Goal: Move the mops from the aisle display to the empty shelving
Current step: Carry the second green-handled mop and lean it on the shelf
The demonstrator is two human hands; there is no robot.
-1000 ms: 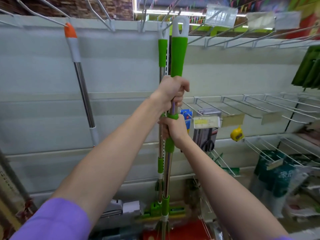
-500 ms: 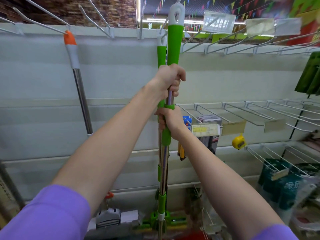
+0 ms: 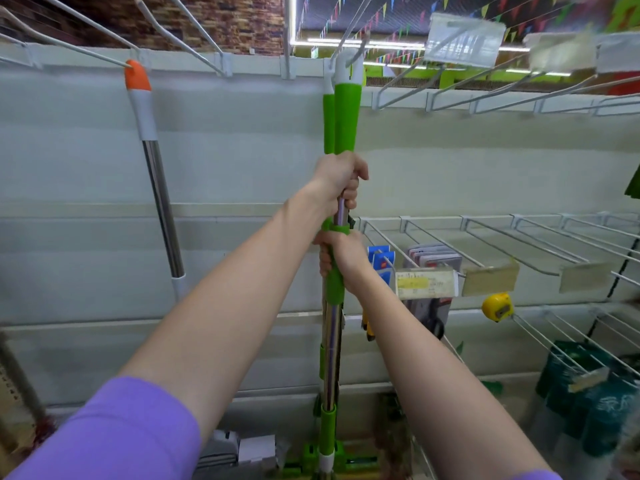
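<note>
Both hands on the green mop [image 3: 346, 112], held upright in front of the shelving [image 3: 242, 140]. Left hand [image 3: 341, 178] is the upper grip, fingers wrapped tight round the pole just below the green handle sleeve. Right hand [image 3: 341, 258] sits right under it, clamped on the lower green collar. Arms stretched fwd and up, purple sleeves [image 3: 114, 431] at the bottom. Mop's white top loop is at a hook [image 3: 349, 36] on the top rail; can't tell if it's on. 2nd green mop [image 3: 328, 109] hangs just behind, touching or nearly. Orange-tip mop [image 3: 145, 116] hangs on a hook near the top-left. Price tag [image 3: 427, 283] w/ yellow patch right of the hands, writing too blurred to read. Yellow tape measure [image 3: 497, 306] on a peg further right.
</note>
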